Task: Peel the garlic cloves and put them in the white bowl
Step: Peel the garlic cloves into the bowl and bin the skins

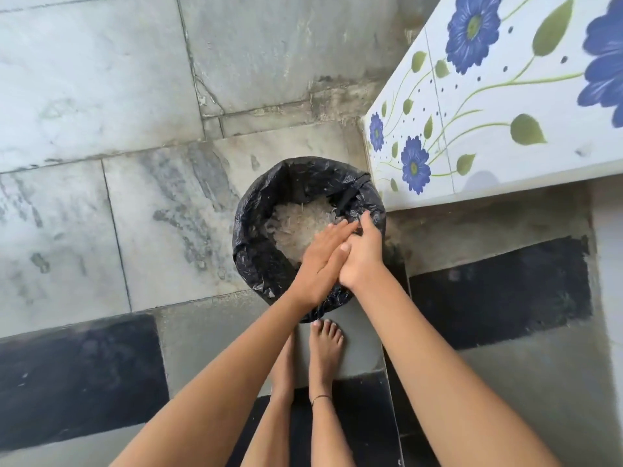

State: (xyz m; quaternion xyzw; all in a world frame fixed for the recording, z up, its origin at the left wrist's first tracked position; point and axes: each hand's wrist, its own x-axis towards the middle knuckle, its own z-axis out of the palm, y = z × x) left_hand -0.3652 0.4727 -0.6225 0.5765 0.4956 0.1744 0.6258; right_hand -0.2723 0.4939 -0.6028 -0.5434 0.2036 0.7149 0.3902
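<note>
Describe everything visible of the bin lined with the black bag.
The bin is round and stands on the grey stone floor, by the corner of the flower-painted ledge. A crinkled black plastic liner folds over its rim, hiding the body. Inside lies a heap of pale papery scraps. The left hand and right hand, pressed together, hang over its near right side; whether they touch it is unclear.

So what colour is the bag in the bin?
Black. The bag shows best in the head view, the only view here.

head view | worn on head | faces straight down | bin point(251, 227) centred, close below
</note>
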